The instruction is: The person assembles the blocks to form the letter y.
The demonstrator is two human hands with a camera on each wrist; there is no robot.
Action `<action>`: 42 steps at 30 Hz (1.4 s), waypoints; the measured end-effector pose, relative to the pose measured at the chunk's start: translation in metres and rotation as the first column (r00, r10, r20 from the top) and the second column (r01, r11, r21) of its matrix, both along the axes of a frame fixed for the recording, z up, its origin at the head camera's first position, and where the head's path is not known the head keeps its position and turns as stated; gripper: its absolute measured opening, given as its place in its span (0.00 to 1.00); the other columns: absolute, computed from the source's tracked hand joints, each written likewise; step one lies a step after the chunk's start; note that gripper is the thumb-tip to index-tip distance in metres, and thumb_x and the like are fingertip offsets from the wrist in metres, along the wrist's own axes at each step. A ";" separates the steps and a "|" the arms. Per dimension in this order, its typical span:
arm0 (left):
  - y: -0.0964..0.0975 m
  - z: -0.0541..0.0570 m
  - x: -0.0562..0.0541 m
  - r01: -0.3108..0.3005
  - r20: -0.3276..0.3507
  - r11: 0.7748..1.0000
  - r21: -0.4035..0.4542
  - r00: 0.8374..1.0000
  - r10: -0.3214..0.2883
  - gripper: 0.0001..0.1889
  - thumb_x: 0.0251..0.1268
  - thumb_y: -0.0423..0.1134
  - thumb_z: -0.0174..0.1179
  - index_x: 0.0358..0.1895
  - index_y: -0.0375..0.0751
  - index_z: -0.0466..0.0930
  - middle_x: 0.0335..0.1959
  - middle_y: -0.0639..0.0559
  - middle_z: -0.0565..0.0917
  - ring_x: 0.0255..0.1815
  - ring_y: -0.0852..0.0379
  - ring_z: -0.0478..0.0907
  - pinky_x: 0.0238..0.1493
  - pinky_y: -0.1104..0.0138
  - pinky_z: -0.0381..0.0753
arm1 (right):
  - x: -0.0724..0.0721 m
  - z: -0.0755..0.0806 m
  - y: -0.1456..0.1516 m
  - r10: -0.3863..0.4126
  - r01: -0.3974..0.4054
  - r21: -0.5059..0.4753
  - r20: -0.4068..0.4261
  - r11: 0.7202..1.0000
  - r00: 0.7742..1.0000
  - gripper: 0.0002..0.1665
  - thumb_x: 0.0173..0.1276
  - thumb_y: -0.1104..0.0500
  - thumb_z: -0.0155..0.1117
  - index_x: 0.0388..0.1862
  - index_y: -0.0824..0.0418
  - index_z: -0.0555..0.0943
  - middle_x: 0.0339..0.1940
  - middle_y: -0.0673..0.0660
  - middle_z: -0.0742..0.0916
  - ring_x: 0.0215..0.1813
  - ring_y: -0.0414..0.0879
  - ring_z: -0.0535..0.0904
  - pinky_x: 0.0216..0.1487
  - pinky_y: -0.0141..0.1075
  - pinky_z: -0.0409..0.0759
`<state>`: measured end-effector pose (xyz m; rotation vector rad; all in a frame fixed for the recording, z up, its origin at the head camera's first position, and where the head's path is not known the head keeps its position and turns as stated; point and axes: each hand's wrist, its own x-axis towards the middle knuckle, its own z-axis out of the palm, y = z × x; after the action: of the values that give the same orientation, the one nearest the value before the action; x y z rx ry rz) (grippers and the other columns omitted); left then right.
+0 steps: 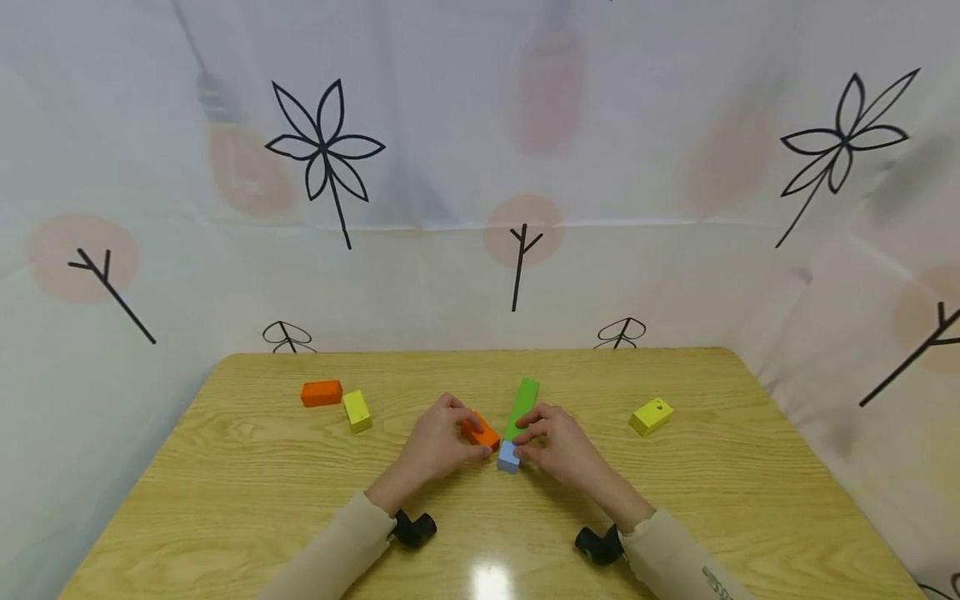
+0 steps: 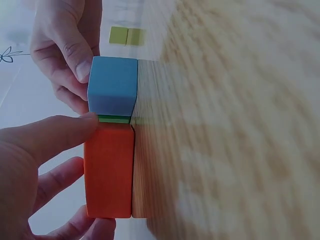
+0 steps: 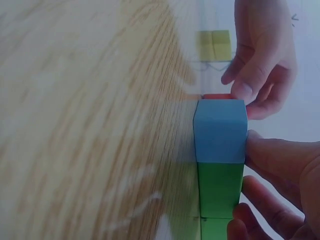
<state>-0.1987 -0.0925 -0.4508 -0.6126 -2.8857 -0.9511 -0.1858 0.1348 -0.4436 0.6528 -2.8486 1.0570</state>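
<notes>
My left hand (image 1: 442, 442) grips an orange block (image 1: 482, 432), thumb at its near end and fingers toward its far end. Beside it stands a light blue block (image 1: 508, 457), which my right hand (image 1: 562, 448) pinches with the thumb on its side. Directly behind the blue block, a green length (image 1: 525, 402) stretches away over the table; the right wrist view shows a seam across the green (image 3: 220, 190). Right-hand fingers also lie along the green side. In the left wrist view the orange block (image 2: 109, 172) comes close to the blue block (image 2: 114, 82), with a green sliver between.
On the left of the wooden table (image 1: 247, 500) lie another orange block (image 1: 321, 393) and a yellow block (image 1: 357, 411). Farther right is a yellow block (image 1: 651, 416) with small dark marks. A patterned white cloth (image 1: 450, 283) hangs behind the table and along its sides.
</notes>
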 end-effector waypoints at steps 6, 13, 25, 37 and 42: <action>0.001 0.001 0.001 0.019 -0.002 1.000 0.013 1.000 -0.019 0.14 0.50 0.54 0.77 0.35 0.54 0.86 0.38 0.58 0.70 0.32 0.60 0.69 0.35 0.67 0.74 | -0.002 -0.002 0.001 0.003 -0.003 -0.002 -0.001 1.000 1.000 0.03 0.58 0.61 0.78 0.31 0.53 0.91 0.46 0.47 0.84 0.53 0.50 0.77 0.56 0.51 0.75; 0.000 0.001 0.002 0.030 0.009 0.999 0.023 1.000 -0.030 0.14 0.51 0.54 0.77 0.35 0.53 0.85 0.37 0.58 0.70 0.32 0.61 0.69 0.35 0.68 0.74 | -0.001 -0.001 0.001 0.006 -0.006 0.004 -0.004 1.000 1.000 0.03 0.58 0.61 0.78 0.31 0.54 0.91 0.46 0.47 0.84 0.52 0.50 0.77 0.56 0.51 0.75; 0.000 0.004 0.001 0.029 0.023 0.999 0.033 0.999 -0.029 0.14 0.51 0.52 0.77 0.36 0.51 0.86 0.37 0.56 0.71 0.32 0.60 0.70 0.35 0.67 0.74 | -0.001 0.001 0.001 0.007 -0.007 0.002 -0.016 1.000 1.000 0.03 0.58 0.62 0.78 0.30 0.55 0.91 0.45 0.48 0.84 0.51 0.50 0.77 0.55 0.50 0.76; -0.014 0.009 -0.005 0.042 -0.015 0.990 0.134 0.999 -0.040 0.09 0.59 0.45 0.73 0.40 0.48 0.86 0.42 0.56 0.80 0.44 0.52 0.81 0.39 0.62 0.81 | 0.000 -0.002 0.002 0.006 -0.006 -0.007 -0.024 1.000 1.000 0.03 0.58 0.62 0.78 0.30 0.55 0.91 0.45 0.49 0.84 0.51 0.51 0.77 0.55 0.51 0.75; -0.029 0.012 -0.010 -0.003 -0.058 0.990 0.142 0.998 0.011 0.07 0.61 0.41 0.72 0.40 0.48 0.86 0.43 0.57 0.82 0.43 0.54 0.81 0.39 0.61 0.81 | 0.000 -0.003 0.002 0.010 -0.010 -0.017 -0.029 1.000 1.000 0.02 0.58 0.61 0.78 0.30 0.55 0.91 0.46 0.49 0.84 0.52 0.51 0.77 0.55 0.50 0.75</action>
<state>-0.2082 -0.1220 -0.4385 -0.6078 -2.7383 -1.1060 -0.1859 0.1369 -0.4471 0.6761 -2.8110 1.0633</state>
